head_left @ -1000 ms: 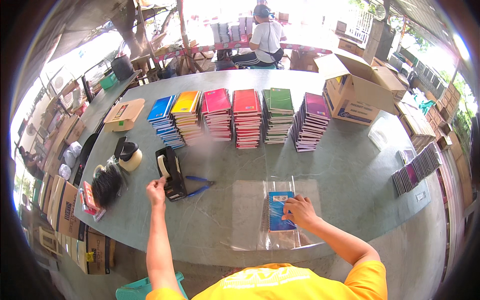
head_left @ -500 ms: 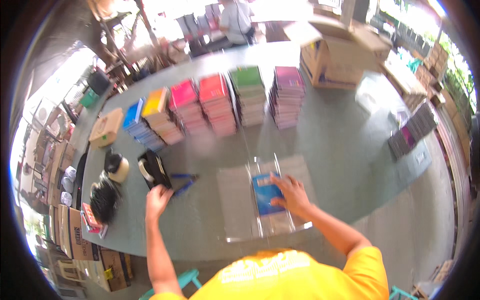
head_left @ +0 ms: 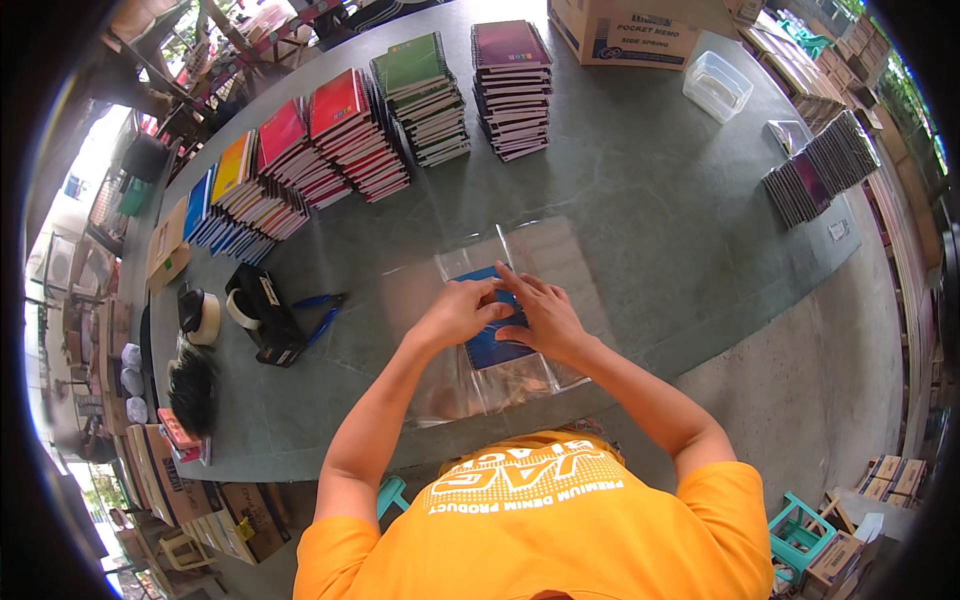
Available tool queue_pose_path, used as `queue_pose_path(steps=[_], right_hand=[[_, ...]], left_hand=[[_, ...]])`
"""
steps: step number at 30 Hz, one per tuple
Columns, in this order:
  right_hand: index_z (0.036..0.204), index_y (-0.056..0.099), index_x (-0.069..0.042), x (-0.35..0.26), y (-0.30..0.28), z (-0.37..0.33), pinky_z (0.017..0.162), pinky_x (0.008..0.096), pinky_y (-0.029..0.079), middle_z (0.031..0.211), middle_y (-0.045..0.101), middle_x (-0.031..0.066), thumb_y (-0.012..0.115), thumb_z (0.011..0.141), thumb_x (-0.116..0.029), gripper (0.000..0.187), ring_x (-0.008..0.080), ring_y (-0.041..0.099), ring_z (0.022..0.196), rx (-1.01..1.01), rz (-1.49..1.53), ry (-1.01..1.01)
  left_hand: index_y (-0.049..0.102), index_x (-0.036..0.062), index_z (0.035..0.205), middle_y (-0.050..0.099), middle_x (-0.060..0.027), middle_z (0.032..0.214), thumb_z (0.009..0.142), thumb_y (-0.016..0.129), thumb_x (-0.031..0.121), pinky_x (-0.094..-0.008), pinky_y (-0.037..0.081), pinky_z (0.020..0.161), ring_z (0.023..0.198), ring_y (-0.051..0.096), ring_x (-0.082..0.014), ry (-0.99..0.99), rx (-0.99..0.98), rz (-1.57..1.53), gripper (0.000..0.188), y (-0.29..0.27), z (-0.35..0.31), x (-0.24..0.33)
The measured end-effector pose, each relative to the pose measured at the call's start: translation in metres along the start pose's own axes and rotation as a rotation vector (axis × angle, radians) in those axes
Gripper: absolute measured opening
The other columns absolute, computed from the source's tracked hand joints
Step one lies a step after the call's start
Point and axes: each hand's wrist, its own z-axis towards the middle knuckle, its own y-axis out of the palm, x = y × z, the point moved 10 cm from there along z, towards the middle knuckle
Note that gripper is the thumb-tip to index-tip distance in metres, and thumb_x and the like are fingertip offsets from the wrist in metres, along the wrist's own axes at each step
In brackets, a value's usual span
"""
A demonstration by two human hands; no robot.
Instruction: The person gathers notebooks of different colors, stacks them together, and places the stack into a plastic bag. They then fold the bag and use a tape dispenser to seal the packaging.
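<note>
A small blue notebook [head_left: 485, 352] lies on clear plastic sheeting [head_left: 560, 262] near the table's front edge. Over its upper left part rests my left hand [head_left: 462, 315], its fingers drawn together in a pinch; anything between them is too small or hidden to see. My right hand [head_left: 548, 322] lies across the notebook's right side, index finger stretched toward the top edge and thumb apart. The fingertips of both hands nearly meet. To the left stand a black tape dispenser [head_left: 272, 318] with a pale roll and a blue-handled hand tool [head_left: 324, 318], perhaps pliers.
Behind the sheeting stand several stacks of spiral notebooks, including red [head_left: 350, 130], green [head_left: 420, 100] and purple [head_left: 512, 90]. A cardboard box [head_left: 625, 35] and a clear plastic tub [head_left: 717, 87] are at the back right. More dark notebooks [head_left: 850, 150] lie at the right edge.
My left hand has left the tape dispenser and moved right onto the blue notebook. My right hand remains on the notebook. The view has tilted downward.
</note>
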Motion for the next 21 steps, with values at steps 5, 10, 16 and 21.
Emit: queue_pose_path(steps=[5,10,16,21], right_hand=[[0.146,0.014,-0.022,0.0,0.004,0.001,0.099,0.0484,0.03,0.129,0.051,0.0062,0.072,0.071,-0.039,0.095,0.0324,0.038,0.126,-0.024,0.026,-0.009],[0.145,0.019,-0.021,0.0,-0.003,0.0,0.099,0.0464,0.031,0.129,0.05,0.0099,0.073,0.071,-0.037,0.093,0.0344,0.037,0.126,-0.007,0.029,-0.048],[0.135,0.037,-0.005,0.06,-0.004,0.005,0.084,0.0341,0.048,0.116,0.057,0.0163,0.073,0.076,-0.031,0.073,0.0234,0.055,0.107,0.146,0.311,0.326],[0.125,0.045,0.0,0.057,0.012,0.002,0.083,0.0318,0.048,0.104,0.061,0.012,0.075,0.074,-0.024,0.064,0.0183,0.059,0.095,-0.002,0.621,0.366]], left_hand=[[0.065,0.0066,0.103,0.065,-0.0158,0.077,0.076,0.068,0.033,-0.0383,0.048,0.067,0.073,0.062,-0.0321,-0.119,0.121,0.33,0.037,-0.003,0.001,-0.01],[0.06,0.0025,0.084,0.061,-0.0131,0.069,0.062,0.081,0.04,-0.033,0.046,0.06,0.063,0.058,-0.0241,-0.241,0.219,0.24,0.049,-0.029,-0.013,-0.044],[0.058,0.0022,0.095,0.061,-0.0052,0.075,0.065,0.081,0.041,-0.029,0.047,0.063,0.068,0.057,-0.0137,-0.32,0.495,-0.261,0.054,-0.02,-0.059,-0.124],[0.051,0.0001,0.114,0.063,-0.0082,0.088,0.071,0.078,0.027,-0.0308,0.05,0.073,0.086,0.06,-0.017,-0.261,0.517,-0.536,0.057,0.002,-0.049,-0.087]])
